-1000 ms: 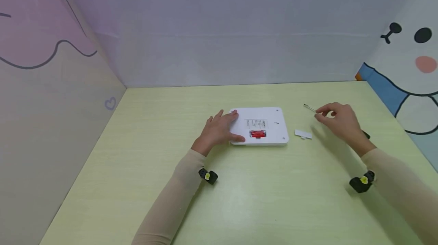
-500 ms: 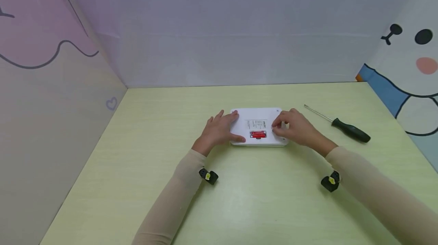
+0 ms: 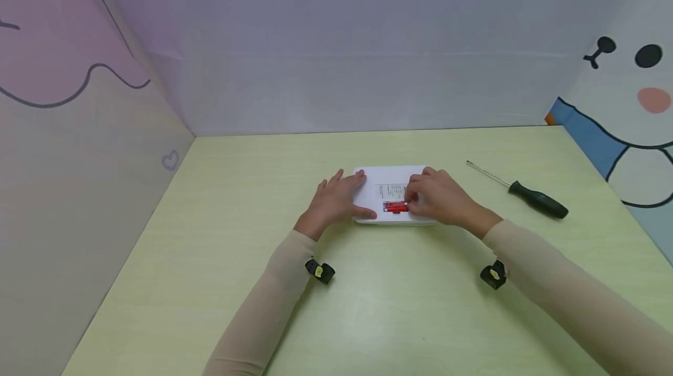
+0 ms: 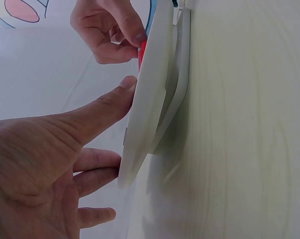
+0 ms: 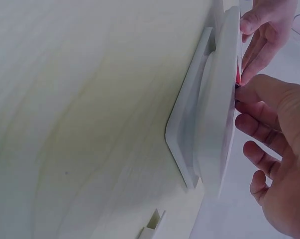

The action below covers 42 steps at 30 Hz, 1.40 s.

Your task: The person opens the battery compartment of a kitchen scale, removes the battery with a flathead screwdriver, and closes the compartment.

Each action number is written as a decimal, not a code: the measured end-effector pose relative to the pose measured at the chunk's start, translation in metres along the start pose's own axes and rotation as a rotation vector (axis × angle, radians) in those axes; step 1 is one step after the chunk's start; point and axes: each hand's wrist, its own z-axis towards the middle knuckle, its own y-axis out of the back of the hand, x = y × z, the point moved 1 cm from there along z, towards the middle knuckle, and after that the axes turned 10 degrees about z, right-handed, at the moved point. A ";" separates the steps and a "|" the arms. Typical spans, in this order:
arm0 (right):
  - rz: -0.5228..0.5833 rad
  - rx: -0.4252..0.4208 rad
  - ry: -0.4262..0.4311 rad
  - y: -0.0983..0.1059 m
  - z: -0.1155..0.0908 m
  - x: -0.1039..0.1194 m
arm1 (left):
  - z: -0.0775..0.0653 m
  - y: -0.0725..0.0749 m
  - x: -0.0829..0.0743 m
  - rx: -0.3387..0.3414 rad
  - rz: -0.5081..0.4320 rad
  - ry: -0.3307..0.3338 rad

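A white flat device, like a kitchen scale turned upside down [image 3: 388,175], lies on the table with its labelled underside up. Red batteries [image 3: 394,207] show in its small compartment. My left hand [image 3: 335,198] rests on the device's left end, fingers spread and thumb laid along the near side. Over the compartment's right end, my right hand [image 3: 439,198] pinches a red battery by its end with thumb and forefinger. In the left wrist view the red battery [image 4: 142,54] stands a little proud of the surface beside the right thumb.
To the right lies a screwdriver [image 3: 536,198] with a dark handle, its tip pointing back left. A small white cover [image 5: 152,226] is on the table near the device, hidden behind the right arm in the head view. Printed walls enclose the table's back and sides.
My right hand has let go of the screwdriver, moved left to the device, and shifted further left onto the battery's end. The left hand has stayed in place.
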 end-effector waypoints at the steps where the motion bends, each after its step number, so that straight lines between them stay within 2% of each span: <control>1: 0.004 0.005 -0.006 -0.001 0.001 -0.001 | 0.000 0.000 0.000 0.000 -0.002 0.001; 14: 0.114 0.008 0.002 -0.008 0.010 -0.008 | -0.001 -0.001 0.002 -0.005 -0.003 0.000; 20: 0.194 0.030 -0.023 -0.010 0.009 -0.013 | 0.000 -0.003 0.002 -0.006 0.014 -0.012; 27: 0.232 0.040 -0.052 -0.009 0.008 -0.019 | 0.001 -0.002 -0.001 -0.013 -0.006 -0.012; 36: 0.279 0.018 -0.094 -0.009 0.004 -0.020 | 0.003 -0.002 -0.002 -0.007 0.013 -0.013; 42: 0.293 -0.034 -0.109 -0.003 -0.005 -0.026 | 0.003 -0.002 -0.001 -0.005 0.023 -0.011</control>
